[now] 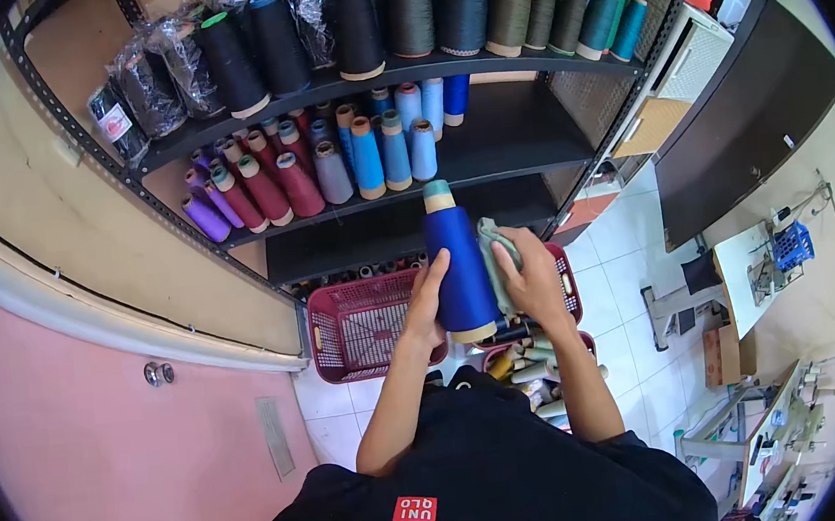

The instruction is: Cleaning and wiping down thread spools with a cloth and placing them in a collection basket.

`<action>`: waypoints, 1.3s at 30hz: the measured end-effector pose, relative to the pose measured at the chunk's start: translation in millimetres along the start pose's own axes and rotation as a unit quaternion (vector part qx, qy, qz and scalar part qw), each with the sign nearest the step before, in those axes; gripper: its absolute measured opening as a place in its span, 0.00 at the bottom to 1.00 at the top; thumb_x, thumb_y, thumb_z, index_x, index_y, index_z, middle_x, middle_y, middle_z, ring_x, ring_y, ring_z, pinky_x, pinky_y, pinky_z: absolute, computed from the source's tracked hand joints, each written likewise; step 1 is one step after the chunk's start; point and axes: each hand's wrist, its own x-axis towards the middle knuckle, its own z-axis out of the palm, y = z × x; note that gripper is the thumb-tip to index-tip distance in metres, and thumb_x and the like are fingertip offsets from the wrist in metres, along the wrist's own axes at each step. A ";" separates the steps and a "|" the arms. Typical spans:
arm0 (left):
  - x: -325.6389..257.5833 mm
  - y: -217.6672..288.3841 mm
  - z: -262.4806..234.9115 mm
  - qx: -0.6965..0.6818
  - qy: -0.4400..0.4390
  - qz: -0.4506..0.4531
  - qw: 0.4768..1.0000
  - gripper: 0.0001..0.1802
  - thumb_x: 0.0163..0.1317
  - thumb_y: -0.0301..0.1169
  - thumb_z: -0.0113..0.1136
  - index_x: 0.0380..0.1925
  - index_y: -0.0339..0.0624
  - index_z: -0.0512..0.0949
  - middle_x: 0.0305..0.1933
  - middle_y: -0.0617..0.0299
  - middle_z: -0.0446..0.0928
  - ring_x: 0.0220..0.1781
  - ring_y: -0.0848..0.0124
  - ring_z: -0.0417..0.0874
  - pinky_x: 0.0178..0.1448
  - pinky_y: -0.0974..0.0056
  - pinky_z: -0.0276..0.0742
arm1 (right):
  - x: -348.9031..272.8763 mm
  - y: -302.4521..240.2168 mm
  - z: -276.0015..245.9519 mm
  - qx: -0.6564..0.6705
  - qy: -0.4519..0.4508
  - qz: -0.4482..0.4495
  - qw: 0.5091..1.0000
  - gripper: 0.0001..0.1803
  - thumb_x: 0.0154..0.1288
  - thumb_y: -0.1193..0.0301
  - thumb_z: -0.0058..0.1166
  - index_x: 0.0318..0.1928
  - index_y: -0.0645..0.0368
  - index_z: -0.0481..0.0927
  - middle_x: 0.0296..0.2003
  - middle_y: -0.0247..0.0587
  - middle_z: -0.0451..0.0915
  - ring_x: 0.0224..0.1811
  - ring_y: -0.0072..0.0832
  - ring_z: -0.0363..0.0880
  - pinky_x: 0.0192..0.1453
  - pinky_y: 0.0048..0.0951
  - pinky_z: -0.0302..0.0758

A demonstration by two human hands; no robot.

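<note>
Well, the black shelf (537, 143) fills the top of the frame, and its cones (411, 10) stand on their wide ends, probably for stability. Below, left of centre, is a dark red basket (365, 338). At the centre is the blue thread cone (461, 268); my left hand (426, 305) grasps its left side, I think to steady it. My right hand (531, 275) pinches a pale green cloth (497, 275) at its right, perhaps keeping it near the thread.
</note>
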 end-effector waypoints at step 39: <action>-12.9 -14.3 10.6 0.081 -0.079 -0.003 0.994 0.40 0.73 0.49 0.72 0.78 0.47 0.69 0.58 0.60 0.83 0.55 0.70 0.89 0.59 0.60 0.89 | 10.8 -11.6 -25.3 0.045 -0.008 -0.034 0.998 0.17 0.79 0.78 0.58 0.64 0.60 0.82 0.45 0.52 0.78 0.47 0.49 0.81 0.54 0.39 0.78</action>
